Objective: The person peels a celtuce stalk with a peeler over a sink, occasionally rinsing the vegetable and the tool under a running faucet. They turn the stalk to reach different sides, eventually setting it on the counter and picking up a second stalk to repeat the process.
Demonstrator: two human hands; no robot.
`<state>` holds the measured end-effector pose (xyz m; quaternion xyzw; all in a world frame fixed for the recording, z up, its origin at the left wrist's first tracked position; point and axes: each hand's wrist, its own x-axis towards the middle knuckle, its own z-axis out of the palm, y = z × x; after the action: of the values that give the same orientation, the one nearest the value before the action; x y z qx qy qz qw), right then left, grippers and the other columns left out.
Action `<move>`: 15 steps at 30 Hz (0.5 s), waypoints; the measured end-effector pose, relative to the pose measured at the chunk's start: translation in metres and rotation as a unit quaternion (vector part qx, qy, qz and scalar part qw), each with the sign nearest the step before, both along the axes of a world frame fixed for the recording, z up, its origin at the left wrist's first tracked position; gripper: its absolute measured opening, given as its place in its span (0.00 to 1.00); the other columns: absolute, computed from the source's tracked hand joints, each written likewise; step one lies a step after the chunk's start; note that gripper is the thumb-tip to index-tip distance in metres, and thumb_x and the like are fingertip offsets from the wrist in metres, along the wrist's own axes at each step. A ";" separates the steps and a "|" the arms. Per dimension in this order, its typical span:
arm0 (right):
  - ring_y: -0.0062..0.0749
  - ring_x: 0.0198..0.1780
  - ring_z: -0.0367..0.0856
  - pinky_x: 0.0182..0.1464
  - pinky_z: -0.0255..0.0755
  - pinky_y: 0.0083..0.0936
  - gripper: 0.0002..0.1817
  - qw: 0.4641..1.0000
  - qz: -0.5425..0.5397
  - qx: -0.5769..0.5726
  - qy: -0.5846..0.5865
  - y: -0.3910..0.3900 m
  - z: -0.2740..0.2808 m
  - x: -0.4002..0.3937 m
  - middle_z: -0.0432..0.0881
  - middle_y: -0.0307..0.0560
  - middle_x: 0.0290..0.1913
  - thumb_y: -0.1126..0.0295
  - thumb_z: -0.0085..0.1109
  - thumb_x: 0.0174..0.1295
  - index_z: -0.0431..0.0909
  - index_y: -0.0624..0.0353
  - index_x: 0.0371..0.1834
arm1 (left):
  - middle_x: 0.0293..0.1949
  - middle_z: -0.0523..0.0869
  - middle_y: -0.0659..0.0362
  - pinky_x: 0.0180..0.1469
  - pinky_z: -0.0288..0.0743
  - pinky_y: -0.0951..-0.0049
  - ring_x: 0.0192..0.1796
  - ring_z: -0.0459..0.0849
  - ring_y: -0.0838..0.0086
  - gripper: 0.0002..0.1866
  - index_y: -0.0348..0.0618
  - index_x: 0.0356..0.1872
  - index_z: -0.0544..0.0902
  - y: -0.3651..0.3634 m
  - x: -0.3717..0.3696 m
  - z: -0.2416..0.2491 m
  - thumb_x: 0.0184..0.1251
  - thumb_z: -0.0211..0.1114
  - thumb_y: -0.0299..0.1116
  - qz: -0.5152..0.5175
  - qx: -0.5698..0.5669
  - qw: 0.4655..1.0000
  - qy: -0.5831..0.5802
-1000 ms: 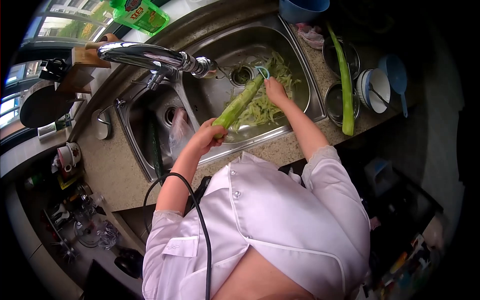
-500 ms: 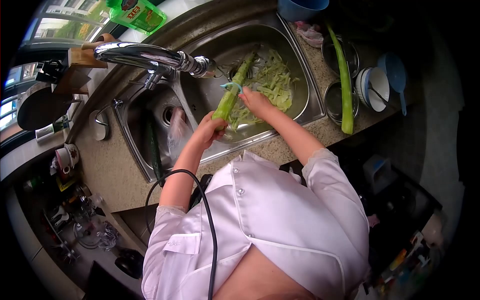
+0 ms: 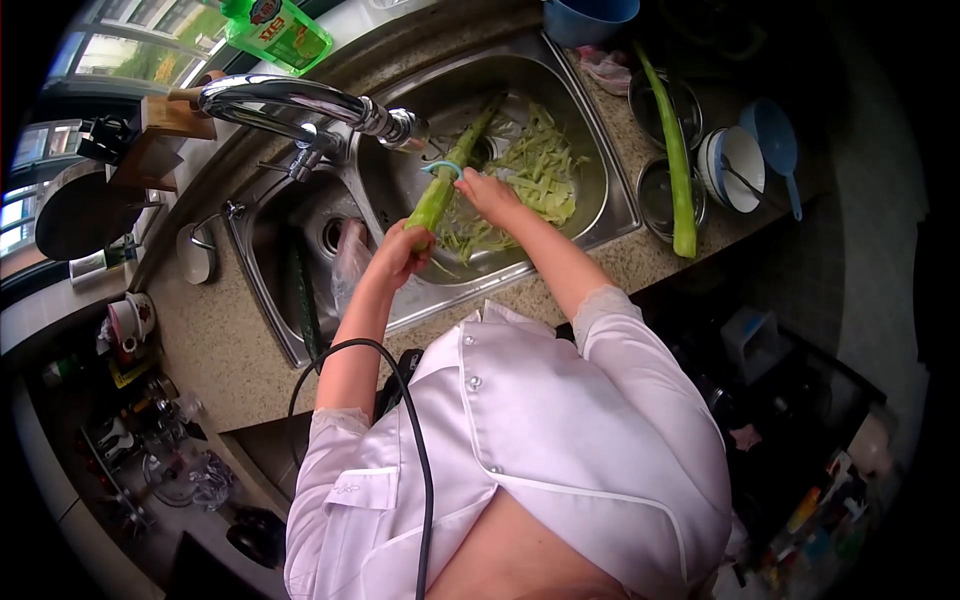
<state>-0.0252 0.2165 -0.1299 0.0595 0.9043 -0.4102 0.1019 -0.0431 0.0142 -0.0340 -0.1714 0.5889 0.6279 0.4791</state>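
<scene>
My left hand (image 3: 403,250) is closed around the near end of a pale green celtuce stem (image 3: 432,205), which slants away over the large sink basin (image 3: 606,190). In my right hand (image 3: 492,198) is a light blue peeler (image 3: 441,167), its head lying across the stem's middle. Green peelings (image 3: 545,170) are heaped in the basin to the right of the stem, and a few thin strips lie close to my left hand. The stem's far end rests in shadow near the drain.
A chrome faucet (image 3: 300,92) arches over the basin. The smaller basin holds a cucumber (image 3: 305,300) and a clear plastic bag (image 3: 350,265). Another celtuce stem (image 3: 680,190) lies across metal bowls at right, beside white bowls (image 3: 742,170) and a blue ladle-shaped strainer (image 3: 777,140).
Both hands, with the stem and peeler, have shifted slightly left. The whole view has also moved a little. Both holds are the same.
</scene>
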 end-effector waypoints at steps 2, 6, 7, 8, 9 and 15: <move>0.65 0.41 0.75 0.40 0.67 0.51 0.18 1.000 -0.002 0.000 0.004 0.000 0.003 0.000 0.78 0.63 0.35 0.50 0.39 0.68 0.64 0.55 0.41 | 0.23 0.72 0.62 0.19 0.60 0.80 0.19 0.68 0.79 0.09 0.43 0.34 0.70 0.001 0.000 0.001 0.50 0.58 0.27 -0.006 0.003 1.000 0.008; 0.65 0.41 0.74 0.41 0.67 0.50 0.20 1.000 -0.013 -0.003 -0.019 -0.002 0.007 -0.001 0.78 0.64 0.36 0.48 0.38 0.68 0.65 0.56 0.41 | 0.23 0.72 0.61 0.19 0.60 0.79 0.19 0.68 0.78 0.08 0.42 0.33 0.70 -0.001 -0.001 -0.003 0.51 0.58 0.26 0.009 0.004 1.000 -0.002; 0.65 0.42 0.74 0.42 0.67 0.50 0.21 1.000 -0.013 -0.009 -0.026 -0.002 0.007 -0.002 0.78 0.65 0.36 0.48 0.38 0.68 0.65 0.56 0.41 | 0.23 0.72 0.60 0.20 0.60 0.79 0.19 0.68 0.77 0.08 0.42 0.33 0.70 -0.001 -0.002 -0.002 0.51 0.57 0.26 0.013 0.008 1.000 -0.010; 0.65 0.42 0.75 0.42 0.68 0.49 0.21 0.998 -0.033 0.010 -0.046 -0.003 0.007 -0.004 0.78 0.65 0.37 0.48 0.38 0.68 0.66 0.57 0.42 | 0.23 0.72 0.60 0.20 0.60 0.79 0.19 0.68 0.77 0.08 0.42 0.33 0.70 -0.003 -0.002 -0.001 0.51 0.57 0.26 0.012 0.009 1.000 -0.007; 0.64 0.42 0.75 0.43 0.68 0.48 0.21 0.996 -0.052 0.030 -0.066 -0.003 -0.003 -0.008 0.78 0.65 0.38 0.49 0.39 0.68 0.67 0.57 0.43 | 0.24 0.72 0.60 0.20 0.60 0.79 0.20 0.67 0.77 0.08 0.42 0.33 0.70 -0.003 0.000 0.008 0.51 0.57 0.26 0.001 0.008 1.000 -0.019; 0.59 0.44 0.76 0.47 0.69 0.48 0.23 0.953 -0.238 0.007 -0.186 0.069 -0.056 0.009 0.79 0.62 0.41 0.52 0.39 0.68 0.69 0.64 0.48 | 0.26 0.72 0.61 0.22 0.62 0.78 0.22 0.69 0.78 0.14 0.41 0.41 0.71 -0.009 0.013 0.015 0.51 0.60 0.26 -0.042 -0.009 0.999 0.008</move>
<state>-0.0166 0.2856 -0.1859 0.3493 0.8317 -0.3979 0.1670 -0.0296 0.0052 -0.0191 -0.1457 0.6051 0.6033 0.4986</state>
